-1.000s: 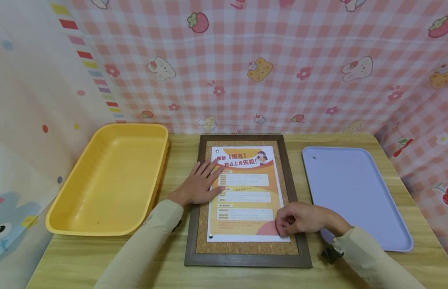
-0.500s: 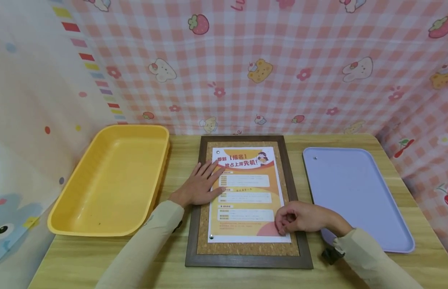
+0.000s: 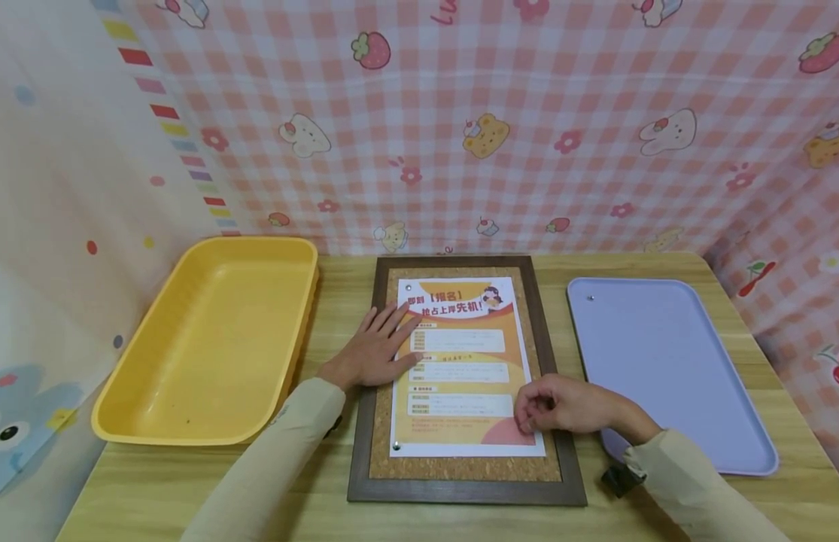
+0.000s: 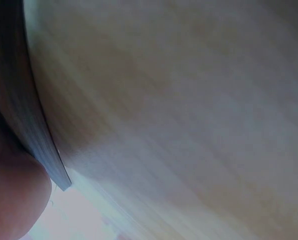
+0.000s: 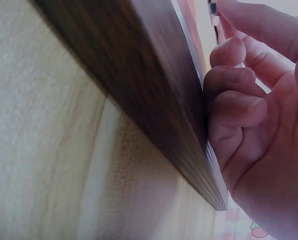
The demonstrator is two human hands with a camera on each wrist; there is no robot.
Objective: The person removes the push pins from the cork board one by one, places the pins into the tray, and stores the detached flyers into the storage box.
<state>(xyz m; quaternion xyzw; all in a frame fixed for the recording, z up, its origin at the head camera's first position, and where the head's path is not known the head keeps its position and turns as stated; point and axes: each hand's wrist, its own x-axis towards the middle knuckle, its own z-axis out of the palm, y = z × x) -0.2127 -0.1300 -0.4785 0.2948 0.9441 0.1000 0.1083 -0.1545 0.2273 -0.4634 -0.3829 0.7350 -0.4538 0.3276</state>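
Note:
A printed orange-and-white poster [image 3: 457,444] lies on a cork board [image 3: 490,467] with a dark wooden frame [image 3: 466,493]. Small metal pushpins sit at its top left corner [image 3: 408,287] and bottom left corner [image 3: 396,446]. My left hand [image 3: 373,351] rests flat with spread fingers across the frame's left side and the poster's left edge. At the poster's lower right, my right hand [image 3: 561,404] has curled fingers. In the right wrist view, its thumb and a finger pinch a small shiny pushpin [image 5: 212,8], mostly hidden by the fingertips.
On the left stands a deep yellow tray [image 3: 216,339] with tiny dark specks inside. A shallow lavender tray [image 3: 670,369] on the right holds one pushpin [image 3: 591,298]. The wooden table [image 3: 338,519] backs onto a pink checked curtain [image 3: 419,128].
The right hand has shifted very slightly up at the poster's lower right corner. The left hand stays in place on the poster.

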